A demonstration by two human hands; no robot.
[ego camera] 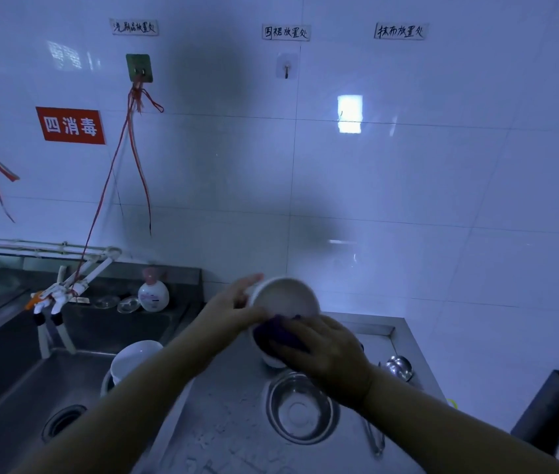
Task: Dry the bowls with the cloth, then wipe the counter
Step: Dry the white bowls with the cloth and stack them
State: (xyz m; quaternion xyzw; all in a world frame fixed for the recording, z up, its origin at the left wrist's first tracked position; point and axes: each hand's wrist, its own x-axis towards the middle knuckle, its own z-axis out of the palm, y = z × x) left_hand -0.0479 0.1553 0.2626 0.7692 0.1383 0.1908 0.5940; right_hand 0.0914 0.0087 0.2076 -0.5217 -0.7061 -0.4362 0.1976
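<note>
Your left hand (pixel 237 302) is gripping a round white bowl (pixel 284 297); your right hand (pixel 326 350) is pressing a purple cloth (pixel 276 335) against it. More bowls and the grey steel bench (pixel 223 422) are waiting.

Brushed metal counter (pixel 223 436), glossy white bowl (pixel 284 297), shiny steel bowl (pixel 300 408)

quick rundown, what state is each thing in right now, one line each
white ceramic bowl: held up, tilted, opening toward the camera
purple cloth: pressed against that bowl's lower rim
left hand: gripping the bowl's side
right hand: pressing the cloth
steel bowl: upright on the steel counter
white bowls in the sink: stacked, tilted
metal ladle: lying on the counter
</note>
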